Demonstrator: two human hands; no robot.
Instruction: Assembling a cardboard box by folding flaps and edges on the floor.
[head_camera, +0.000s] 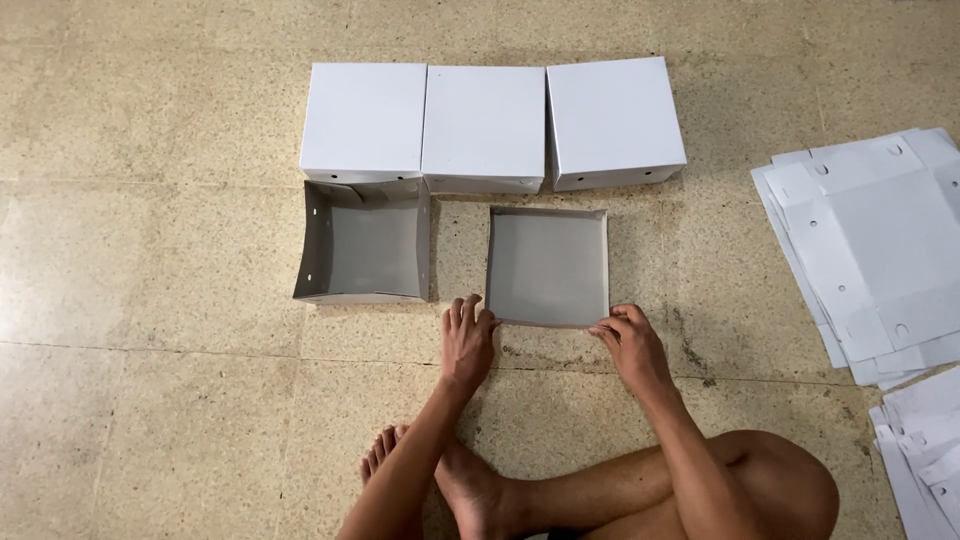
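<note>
A shallow cardboard tray (547, 266), grey inside with low folded walls, lies on the floor in front of me. My left hand (467, 342) pinches its near left corner. My right hand (631, 345) grips its near right corner. To the tray's left stands a deeper open box (364, 245), grey inside, with small holes in its walls. Behind both stand three closed white boxes (484, 122) in a row, touching side by side.
A stack of flat white die-cut cardboard sheets (875, 245) lies at the right, with more sheets (925, 440) at the lower right edge. My crossed bare legs and feet (470, 485) rest on the speckled tile floor (150, 300).
</note>
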